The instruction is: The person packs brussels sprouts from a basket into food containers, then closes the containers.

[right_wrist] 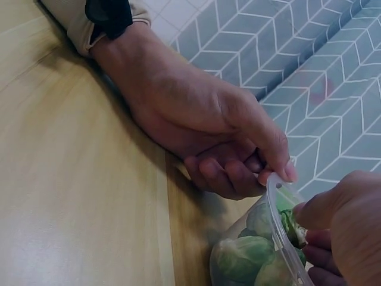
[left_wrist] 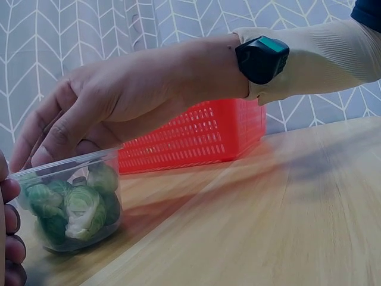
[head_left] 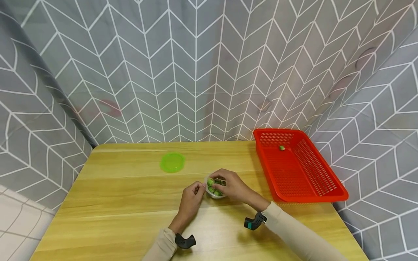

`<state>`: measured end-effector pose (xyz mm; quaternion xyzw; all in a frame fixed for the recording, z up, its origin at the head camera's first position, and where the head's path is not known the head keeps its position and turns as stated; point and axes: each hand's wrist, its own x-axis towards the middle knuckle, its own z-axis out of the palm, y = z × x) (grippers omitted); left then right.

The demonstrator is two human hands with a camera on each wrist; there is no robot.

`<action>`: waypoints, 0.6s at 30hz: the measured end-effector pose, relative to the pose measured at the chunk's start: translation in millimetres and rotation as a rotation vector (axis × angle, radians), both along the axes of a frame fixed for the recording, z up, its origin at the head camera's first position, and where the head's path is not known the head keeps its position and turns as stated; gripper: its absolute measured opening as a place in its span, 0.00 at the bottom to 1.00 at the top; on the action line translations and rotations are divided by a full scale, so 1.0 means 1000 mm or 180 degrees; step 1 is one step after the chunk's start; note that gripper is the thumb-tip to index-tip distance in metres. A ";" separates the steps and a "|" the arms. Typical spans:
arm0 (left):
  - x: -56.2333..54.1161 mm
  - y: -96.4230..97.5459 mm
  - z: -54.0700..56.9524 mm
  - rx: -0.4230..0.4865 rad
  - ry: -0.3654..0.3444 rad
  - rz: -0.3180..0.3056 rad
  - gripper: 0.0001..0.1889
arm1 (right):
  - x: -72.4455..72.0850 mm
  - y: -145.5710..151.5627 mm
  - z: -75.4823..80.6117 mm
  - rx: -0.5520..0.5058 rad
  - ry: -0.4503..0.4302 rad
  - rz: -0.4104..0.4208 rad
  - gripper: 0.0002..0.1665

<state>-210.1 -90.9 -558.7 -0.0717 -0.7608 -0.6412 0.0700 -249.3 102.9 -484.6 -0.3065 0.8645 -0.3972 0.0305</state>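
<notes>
A small clear plastic tub [head_left: 214, 197] full of green Brussels sprouts [left_wrist: 83, 208] stands on the wooden table. My left hand [head_left: 191, 199] pinches the tub's rim between thumb and forefinger, which the right wrist view shows closely; its other fingers are curled below. Over the tub's mouth reaches my right hand [head_left: 233, 185] from the right side. Its thumb and fingers dip inside the rim and grip one Brussels sprout [right_wrist: 292, 227] near the top. The fingertips of that hand are partly hidden in the head view.
A red perforated plastic basket [head_left: 268, 173] stands at the table's right, with a single sprout [head_left: 282, 148] at its far end. Behind the tub, to the left, lies a round green lid [head_left: 172, 162]. A grey patterned curtain [head_left: 196, 72] hangs along the back and sides.
</notes>
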 end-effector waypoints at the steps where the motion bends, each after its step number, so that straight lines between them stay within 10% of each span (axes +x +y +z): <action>1: 0.000 0.000 0.000 0.0003 0.0002 0.0002 0.20 | 0.000 0.000 0.001 -0.0062 -0.0026 0.0011 0.18; 18: 0.000 0.001 0.002 0.0002 -0.0090 0.0050 0.18 | -0.010 0.062 0.043 -0.0604 0.0074 -0.0524 0.15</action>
